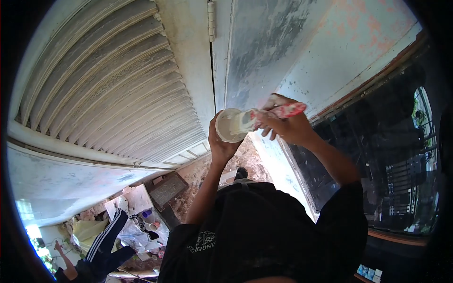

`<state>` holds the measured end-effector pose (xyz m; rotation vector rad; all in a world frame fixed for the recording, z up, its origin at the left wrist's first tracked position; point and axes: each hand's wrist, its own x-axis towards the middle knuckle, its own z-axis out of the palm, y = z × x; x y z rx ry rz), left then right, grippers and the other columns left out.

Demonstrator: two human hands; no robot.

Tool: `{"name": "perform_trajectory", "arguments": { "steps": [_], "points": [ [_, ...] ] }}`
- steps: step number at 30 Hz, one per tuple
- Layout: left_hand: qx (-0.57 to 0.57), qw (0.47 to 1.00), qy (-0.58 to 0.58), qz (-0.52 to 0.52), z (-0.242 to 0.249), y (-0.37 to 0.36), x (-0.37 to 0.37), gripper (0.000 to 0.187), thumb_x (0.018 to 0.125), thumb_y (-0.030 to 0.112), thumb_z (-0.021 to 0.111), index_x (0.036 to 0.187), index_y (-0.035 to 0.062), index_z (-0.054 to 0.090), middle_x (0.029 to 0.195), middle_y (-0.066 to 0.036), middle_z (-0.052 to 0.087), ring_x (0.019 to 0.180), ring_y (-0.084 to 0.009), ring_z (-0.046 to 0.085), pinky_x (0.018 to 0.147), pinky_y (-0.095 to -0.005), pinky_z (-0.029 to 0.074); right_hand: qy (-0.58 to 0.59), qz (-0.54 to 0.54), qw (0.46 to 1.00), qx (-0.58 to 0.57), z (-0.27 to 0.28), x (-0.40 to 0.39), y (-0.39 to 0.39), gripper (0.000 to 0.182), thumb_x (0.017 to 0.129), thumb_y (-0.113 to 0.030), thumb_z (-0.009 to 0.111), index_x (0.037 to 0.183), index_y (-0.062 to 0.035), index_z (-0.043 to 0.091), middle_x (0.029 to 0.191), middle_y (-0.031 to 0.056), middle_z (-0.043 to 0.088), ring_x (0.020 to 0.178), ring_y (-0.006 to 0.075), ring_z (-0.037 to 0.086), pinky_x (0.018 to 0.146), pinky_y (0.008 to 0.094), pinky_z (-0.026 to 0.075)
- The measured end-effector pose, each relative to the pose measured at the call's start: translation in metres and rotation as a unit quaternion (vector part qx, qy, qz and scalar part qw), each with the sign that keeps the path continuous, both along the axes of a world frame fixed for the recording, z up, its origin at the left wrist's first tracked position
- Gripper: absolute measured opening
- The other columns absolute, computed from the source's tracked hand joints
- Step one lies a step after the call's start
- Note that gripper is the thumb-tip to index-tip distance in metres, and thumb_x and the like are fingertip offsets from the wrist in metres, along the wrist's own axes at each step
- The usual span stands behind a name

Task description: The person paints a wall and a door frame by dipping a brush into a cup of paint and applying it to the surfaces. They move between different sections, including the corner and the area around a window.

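Note:
My left hand (221, 145) is wrapped round a white plastic cup (225, 128) and tips its mouth towards me. Pale paint coats the inside of the cup. In my right hand (288, 123) is a paintbrush (292, 110) with a red handle, smeared with white. Its pale bristles point left and overlap the cup's rim and opening. Both hands are held up in front of the door frame, close to each other.
A louvered shutter door (113, 80) fills the left, with a hinge (211, 21) at its edge. Patchy painted wall (269, 42) rises ahead. Dark window glass (377, 155) lies right. Below left, another person in striped trousers (106, 238) is near cluttered items and a doormat (167, 190).

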<state>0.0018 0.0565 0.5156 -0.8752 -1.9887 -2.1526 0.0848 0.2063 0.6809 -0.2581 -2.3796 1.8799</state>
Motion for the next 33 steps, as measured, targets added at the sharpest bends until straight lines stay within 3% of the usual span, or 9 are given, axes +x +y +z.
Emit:
{"name": "perform_trajectory", "arguments": {
  "steps": [1,7,14,19,22,23,28,29,33],
  "points": [
    [-0.003,1.000,-0.005,-0.004,0.003,0.000,-0.001,0.084,0.063,0.012,0.086,0.130,-0.0020,0.038,0.118,-0.015,0.056,0.107,-0.0230,0.057,0.092,-0.0342,0.047,0.019,-0.005,1.000,0.007,-0.006,0.005,0.007,0.026,0.090,-0.023,0.062,0.091,0.0010,0.052,0.077,0.0142,0.067,0.058,0.0126,0.066,0.043,0.0233,0.051],
    [-0.014,0.999,-0.024,-0.028,0.022,0.013,-0.001,0.078,0.063,0.013,0.086,0.125,-0.0013,0.041,0.115,-0.015,0.057,0.105,-0.0233,0.058,0.092,-0.0340,0.047,0.064,-0.120,0.973,-0.189,-0.017,0.024,0.020,0.019,0.090,-0.018,0.061,0.089,-0.0017,0.051,0.071,0.0166,0.066,0.055,0.0192,0.067,0.039,0.0233,0.050],
    [0.015,0.997,-0.057,-0.049,0.040,0.040,-0.001,0.073,0.064,0.012,0.085,0.123,-0.0015,0.044,0.114,-0.015,0.058,0.104,-0.0228,0.057,0.090,-0.0338,0.047,0.000,-0.275,0.833,-0.480,-0.055,0.038,0.048,0.027,0.087,-0.030,0.065,0.085,-0.0042,0.058,0.064,0.0090,0.063,0.048,0.0125,0.058,0.036,0.0183,0.041],
    [0.041,0.993,-0.075,-0.080,0.042,0.063,-0.004,0.070,0.064,0.009,0.082,0.121,-0.0003,0.042,0.111,-0.012,0.056,0.102,-0.0208,0.056,0.089,-0.0335,0.047,0.062,-0.179,0.749,-0.635,-0.069,0.041,0.055,0.024,0.090,-0.027,0.060,0.090,-0.0038,0.061,0.062,0.0040,0.059,0.045,0.0073,0.054,0.033,0.0136,0.039],
    [0.053,0.991,-0.081,-0.089,0.056,0.077,-0.003,0.068,0.065,0.009,0.082,0.120,-0.0006,0.043,0.110,-0.012,0.056,0.101,-0.0205,0.057,0.088,-0.0328,0.048,0.093,-0.158,0.728,-0.660,-0.064,0.038,0.065,0.024,0.090,-0.027,0.059,0.090,-0.0035,0.061,0.063,0.0048,0.061,0.046,0.0077,0.056,0.033,0.0134,0.039],
    [0.056,0.990,-0.086,-0.094,0.060,0.082,-0.004,0.068,0.066,0.010,0.082,0.120,-0.0007,0.043,0.109,-0.012,0.057,0.100,-0.0206,0.057,0.087,-0.0326,0.048,0.118,-0.103,0.700,-0.696,-0.057,0.037,0.069,0.030,0.094,-0.027,0.052,0.089,0.0008,0.064,0.067,0.0112,0.064,0.050,0.0115,0.060,0.037,0.0158,0.047],
    [0.078,0.992,-0.050,-0.091,0.093,0.104,-0.011,0.067,0.066,0.013,0.084,0.118,-0.0019,0.045,0.109,-0.014,0.058,0.101,-0.0231,0.057,0.088,-0.0326,0.047,0.195,-0.057,0.697,-0.688,0.009,0.013,0.099,0.030,0.094,-0.028,0.051,0.090,-0.0005,0.064,0.069,0.0106,0.065,0.054,0.0112,0.062,0.040,0.0172,0.048],
    [0.086,0.991,-0.047,-0.093,0.097,0.105,-0.012,0.067,0.065,0.014,0.084,0.118,-0.0019,0.045,0.108,-0.014,0.058,0.100,-0.0233,0.057,0.087,-0.0328,0.047,0.255,-0.020,0.733,-0.630,0.023,0.003,0.113,0.025,0.092,-0.025,0.056,0.098,-0.0017,0.060,0.086,0.0079,0.066,0.059,0.0077,0.061,0.041,0.0141,0.045],
    [0.066,0.994,-0.028,-0.078,0.101,0.093,-0.005,0.070,0.065,0.015,0.084,0.119,-0.0025,0.044,0.110,-0.015,0.056,0.102,-0.0244,0.056,0.089,-0.0342,0.046,0.451,-0.036,0.758,-0.470,0.153,-0.050,0.155,0.026,0.089,-0.023,0.058,0.100,0.0004,0.060,0.098,0.0111,0.063,0.073,0.0136,0.063,0.056,0.0196,0.052]
  ]
}}
